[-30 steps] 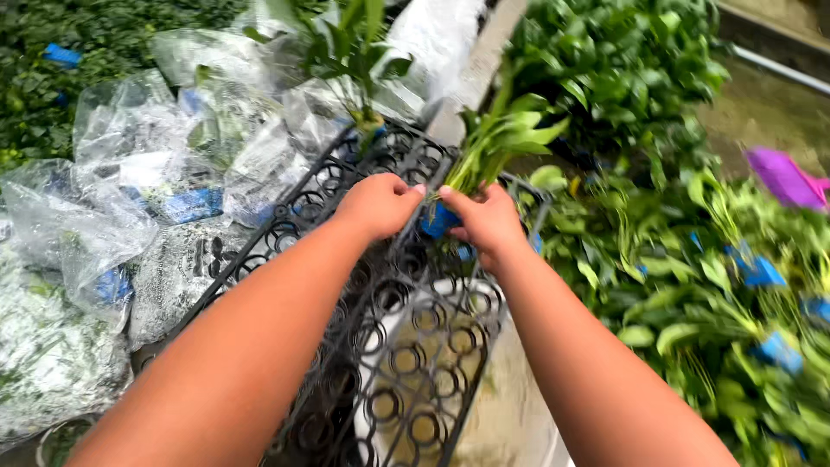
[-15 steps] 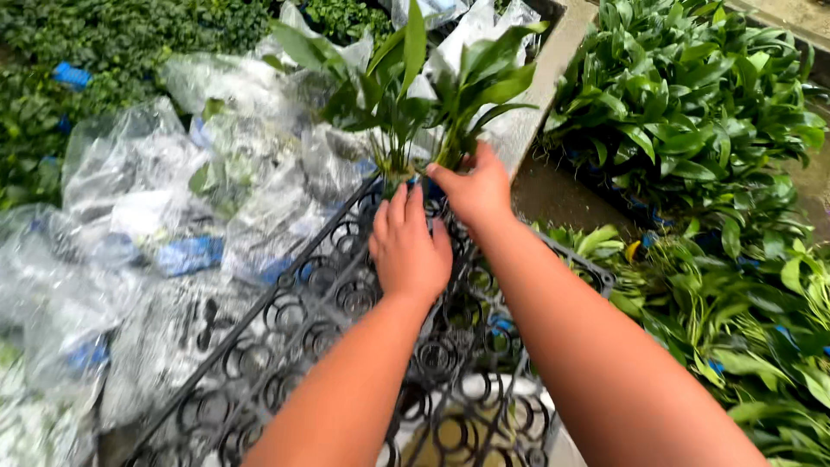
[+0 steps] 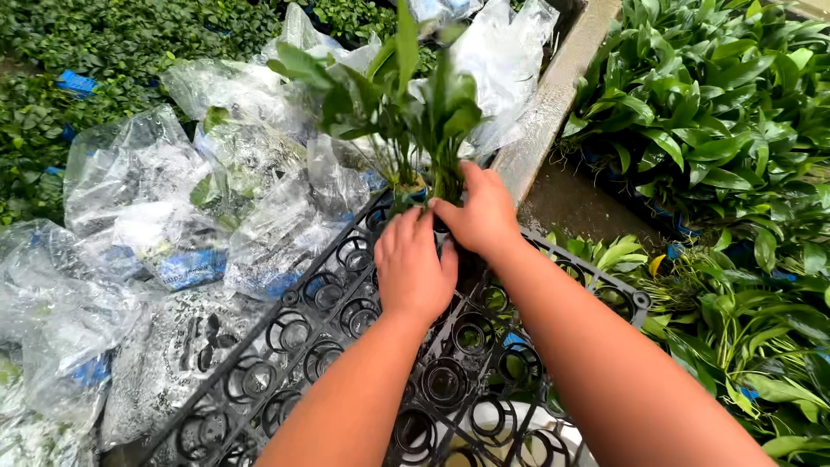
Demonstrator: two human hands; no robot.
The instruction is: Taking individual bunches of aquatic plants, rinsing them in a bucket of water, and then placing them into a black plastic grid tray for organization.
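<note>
Since half a second ago your left hand [image 3: 413,268] is sitting closer to the right, both now meeting at the plant's base just above the middle of the frame. Your right hand [image 3: 481,214] is closing thumb and fingers around the stems of the leafy plant [image 3: 406,95], gripping it low. Your left hand is lying flat on the black ring tray [image 3: 337,298], fingers loosely together, fingertips touching the plant's base, holding nothing. Clear plastic bags [image 3: 181,199] are lying at the left, green plants [image 3: 718,104] at the right
</note>
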